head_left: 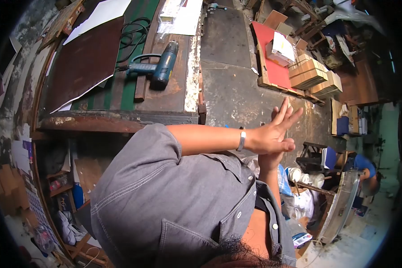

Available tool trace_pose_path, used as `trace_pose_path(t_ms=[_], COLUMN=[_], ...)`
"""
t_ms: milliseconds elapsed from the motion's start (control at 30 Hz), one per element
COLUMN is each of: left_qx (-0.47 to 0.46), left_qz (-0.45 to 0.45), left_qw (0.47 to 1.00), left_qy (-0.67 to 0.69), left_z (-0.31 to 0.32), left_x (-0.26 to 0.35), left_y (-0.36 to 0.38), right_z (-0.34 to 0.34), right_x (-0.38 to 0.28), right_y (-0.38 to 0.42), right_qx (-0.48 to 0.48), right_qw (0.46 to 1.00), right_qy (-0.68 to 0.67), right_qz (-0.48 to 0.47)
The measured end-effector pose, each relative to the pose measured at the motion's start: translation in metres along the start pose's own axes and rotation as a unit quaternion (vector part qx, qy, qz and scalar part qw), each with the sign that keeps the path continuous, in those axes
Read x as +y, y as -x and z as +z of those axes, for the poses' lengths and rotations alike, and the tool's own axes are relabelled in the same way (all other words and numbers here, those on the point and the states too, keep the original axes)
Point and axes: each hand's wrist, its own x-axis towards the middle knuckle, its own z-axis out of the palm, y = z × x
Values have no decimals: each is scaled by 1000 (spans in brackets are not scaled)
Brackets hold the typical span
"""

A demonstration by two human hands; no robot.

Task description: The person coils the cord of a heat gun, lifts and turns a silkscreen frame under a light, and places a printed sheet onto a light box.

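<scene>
My left hand point(269, 135), with a metal band point(241, 139) at its wrist, is held out in front of my chest. Its fingers are stretched and spread, and nothing shows in them. Just behind it rises my right hand point(270, 159), palm side against the left in this view. Most of its fingers are hidden by the left hand. My grey shirt point(165, 192) fills the lower middle. Nearest on the left is a workbench point(161, 117) carrying a teal corded power tool point(164, 67), shaped like a heat gun.
Dark brown sheets point(87, 62), papers point(181, 15) and a black cable point(136, 33) lie on the bench. Wooden blocks point(306, 73) and a white box point(280, 49) stand on a red-topped pallet point(272, 67). A person in blue point(362, 165) is at the right.
</scene>
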Motion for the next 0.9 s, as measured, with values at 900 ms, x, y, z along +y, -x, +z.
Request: trace_pose_path(t_ms=[900], left_qx=[-68], left_qz=[98], left_qw=[985], left_qy=[-125], left_z=[-25], left_x=[36], left_y=[5], right_z=[-12], right_x=[15], right_y=[-6], right_qx=[160], right_qw=[985], right_qy=[-68], right_qz=[3])
